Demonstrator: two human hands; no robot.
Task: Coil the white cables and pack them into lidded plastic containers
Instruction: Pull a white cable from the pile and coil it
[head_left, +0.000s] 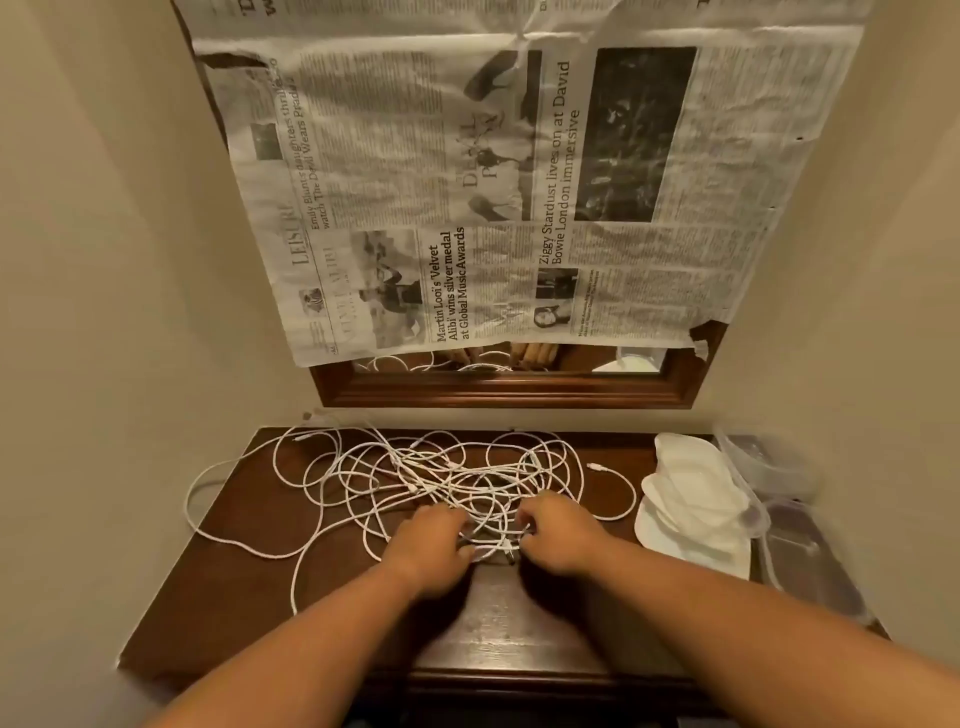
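Tangled white cables cover the middle of the table. The left hand and right hand each curl a tight grip round strands, fingertips hidden. Clear containers at three o'clock, barely discernible.

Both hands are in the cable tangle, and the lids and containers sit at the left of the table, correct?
No. The head view shows the lids and containers at the right of the table, not the left. The left hand and right hand are indeed in the cables.
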